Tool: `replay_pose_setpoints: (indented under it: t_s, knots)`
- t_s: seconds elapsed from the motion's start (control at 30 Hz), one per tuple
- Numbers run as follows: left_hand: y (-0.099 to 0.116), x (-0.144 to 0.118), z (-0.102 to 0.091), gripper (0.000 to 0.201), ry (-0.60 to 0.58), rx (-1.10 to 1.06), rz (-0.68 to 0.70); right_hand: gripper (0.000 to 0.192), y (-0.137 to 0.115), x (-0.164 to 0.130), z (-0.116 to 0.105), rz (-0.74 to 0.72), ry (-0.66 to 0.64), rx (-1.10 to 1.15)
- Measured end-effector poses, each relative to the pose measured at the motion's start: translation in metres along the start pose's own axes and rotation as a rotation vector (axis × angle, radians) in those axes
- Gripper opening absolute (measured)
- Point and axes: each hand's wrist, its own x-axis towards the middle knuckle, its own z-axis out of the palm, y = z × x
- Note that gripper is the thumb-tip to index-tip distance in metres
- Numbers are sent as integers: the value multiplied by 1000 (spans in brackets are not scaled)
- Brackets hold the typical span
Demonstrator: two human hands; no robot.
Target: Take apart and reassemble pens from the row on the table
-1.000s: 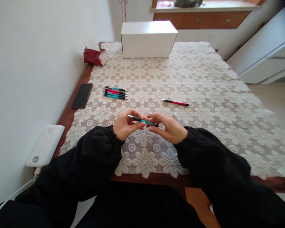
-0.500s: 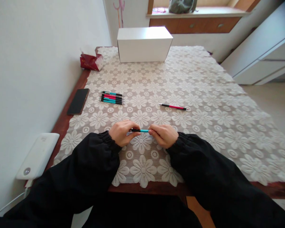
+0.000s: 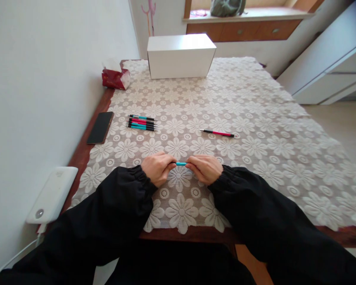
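Observation:
Between my two hands a mechanical pencil (image 3: 180, 164) with a turquoise barrel lies level, close above the near part of the lace tablecloth. My left hand (image 3: 158, 168) pinches its left end, covering the black grip and tip. On the other end are the closed fingers of my right hand (image 3: 205, 168), which hide that end. Only a short turquoise stretch shows in the gap. Beyond my right hand lies a red and black mechanical pencil (image 3: 217, 133), its tip pointing left. Several turquoise, red and black mechanical pencils (image 3: 142, 123) lie side by side in a row beyond my left hand.
A white box (image 3: 181, 59) stands at the table's far end. Along the left edge are a dark red tissue pack (image 3: 115, 78), a black phone (image 3: 100, 128) and a white power bank (image 3: 52, 194) with a cable. White lace tablecloth (image 3: 273, 118) covers the table.
My left hand has slid right along the pencil and closed over its black grip, so less of the pencil shows. The right hand keeps its hold. The view has shifted slightly.

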Motion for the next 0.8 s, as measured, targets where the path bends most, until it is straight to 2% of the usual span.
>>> replay_pose_setpoints:
  t_s: [0.27, 0.43, 0.57, 0.63, 0.73, 0.8]
  knots:
    - [5, 0, 0, 29, -59, 83, -80, 47, -2, -1, 1, 0, 3, 16]
    - [2, -1, 1, 48, -38, -2, -107, 39, -1, 0, -7, -37, 34, 40]
    - [3, 1, -5, 28, 64, -110, -65, 31, 5, 0, -11, -10, 30, 38]
    - [3, 1, -7, 26, 126, -135, -79, 29, 8, -1, -10, -2, 38, 33]
    - [2, 1, -8, 18, 132, -121, -101, 27, 10, -1, -9, 0, 55, 27]
    - [2, 1, -8, 30, 101, -82, -117, 25, 10, -1, -7, -5, 68, 27]
